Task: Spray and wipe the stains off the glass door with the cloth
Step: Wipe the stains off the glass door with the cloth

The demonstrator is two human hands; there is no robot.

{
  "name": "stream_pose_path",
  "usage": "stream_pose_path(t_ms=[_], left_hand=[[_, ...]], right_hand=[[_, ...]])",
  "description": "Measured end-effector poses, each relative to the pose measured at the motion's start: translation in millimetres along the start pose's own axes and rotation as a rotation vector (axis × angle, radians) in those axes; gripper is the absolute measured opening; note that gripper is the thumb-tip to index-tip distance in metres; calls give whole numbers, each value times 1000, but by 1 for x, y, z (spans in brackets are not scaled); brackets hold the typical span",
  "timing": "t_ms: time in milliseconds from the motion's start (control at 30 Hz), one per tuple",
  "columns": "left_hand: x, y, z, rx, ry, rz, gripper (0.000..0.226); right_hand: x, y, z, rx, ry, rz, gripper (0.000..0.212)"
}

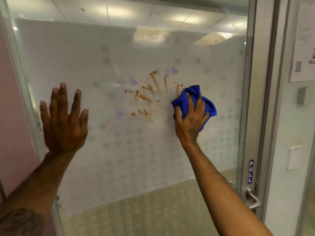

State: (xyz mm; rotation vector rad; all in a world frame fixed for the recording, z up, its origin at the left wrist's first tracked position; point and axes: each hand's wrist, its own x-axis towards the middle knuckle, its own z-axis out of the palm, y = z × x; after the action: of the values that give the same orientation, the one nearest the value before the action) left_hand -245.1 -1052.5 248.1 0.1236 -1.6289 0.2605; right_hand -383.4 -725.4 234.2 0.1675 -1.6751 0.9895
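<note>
The frosted glass door (105, 150) with grey dots fills the view. Brown-orange smears and spatters (150, 94) mark its middle, with three small purple marks (133, 80) around them. My right hand (190, 120) presses a bunched blue cloth (196, 99) flat against the glass just right of the stains, touching the rightmost streak. My left hand (64, 121) rests on the glass at the left, fingers spread, holding nothing. No spray bottle is in view.
The metal door frame (255, 99) runs down the right, with a blue PULL sticker (250, 172) and a lever handle (252, 200) below it. Papers (305, 41) and a wall switch (293, 157) hang on the wall beyond. A pink wall (12, 116) borders the left.
</note>
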Motion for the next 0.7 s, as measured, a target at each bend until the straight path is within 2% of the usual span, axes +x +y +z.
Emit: stream_pose_path(t_ms=[133, 167, 233, 333, 400, 567, 700], left_hand=[[1, 4, -5, 16, -32, -26, 58], [2, 4, -6, 15, -39, -29, 58], [2, 5, -8, 22, -55, -33, 58], [3, 6, -8, 46, -59, -31, 58], [3, 5, -7, 59, -54, -27, 58], [5, 5, -4, 96, -44, -18, 59], [10, 7, -9, 81, -22, -28, 57]], right_hand=[[-6, 38, -14, -128, -32, -340, 59], [0, 42, -16, -151, -27, -366, 59], [19, 34, -16, -115, 11, -203, 60], [60, -8, -6, 30, 127, 270, 63], [79, -36, 0, 65, 135, 348, 65], [55, -51, 2, -20, 31, -79, 60], [49, -33, -8, -43, -42, -177, 58]])
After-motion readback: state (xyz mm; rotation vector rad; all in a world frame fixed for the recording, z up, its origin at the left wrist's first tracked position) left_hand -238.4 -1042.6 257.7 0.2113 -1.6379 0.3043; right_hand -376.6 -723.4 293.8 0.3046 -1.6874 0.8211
